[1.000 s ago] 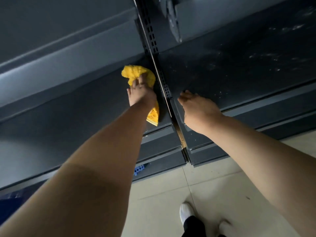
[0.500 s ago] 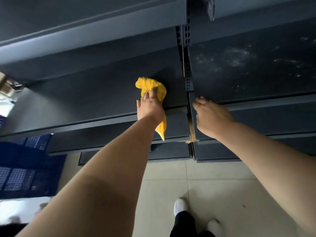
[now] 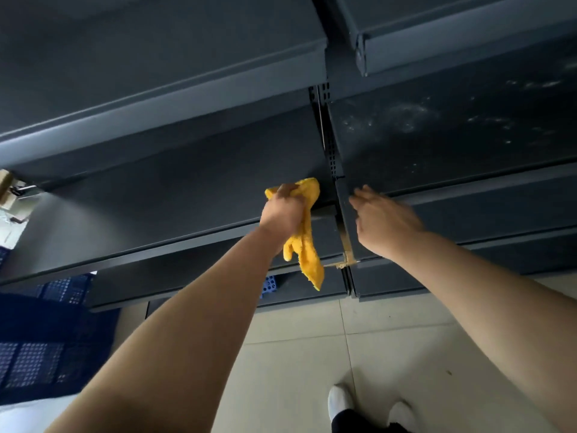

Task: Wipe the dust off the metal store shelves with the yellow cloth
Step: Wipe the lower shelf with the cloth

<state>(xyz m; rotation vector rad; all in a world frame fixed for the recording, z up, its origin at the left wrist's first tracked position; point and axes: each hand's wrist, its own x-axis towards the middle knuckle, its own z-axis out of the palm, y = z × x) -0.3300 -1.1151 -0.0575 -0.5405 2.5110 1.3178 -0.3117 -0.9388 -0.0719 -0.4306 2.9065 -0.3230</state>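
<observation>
**Yellow cloth (image 3: 307, 245) at shelf edge**

Just left of the slotted upright (image 3: 331, 145), the cloth is gripped in the left hand (image 3: 282, 210) at the front of the metal shelf (image 3: 156, 214), one end hanging. Just right of it, the right hand (image 3: 384, 220) is held loosely open, blurred, before a dust-marked shelf (image 3: 437, 135).

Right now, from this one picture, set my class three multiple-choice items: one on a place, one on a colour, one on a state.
1. Where do the white dust marks lie?
A. on the right-hand shelf
B. on the left-hand shelf
C. on the floor tiles

2. What colour is the crate at lower left?
A. red
B. blue
C. green

3. How is the yellow cloth held?
A. spread flat on a shelf
B. dropped on the floor
C. bunched in the left hand

Answers: A, the pale specks show on that shelf alone; B, its lattice wall is blue; C, fingers curl round it and a tail hangs below.
</observation>
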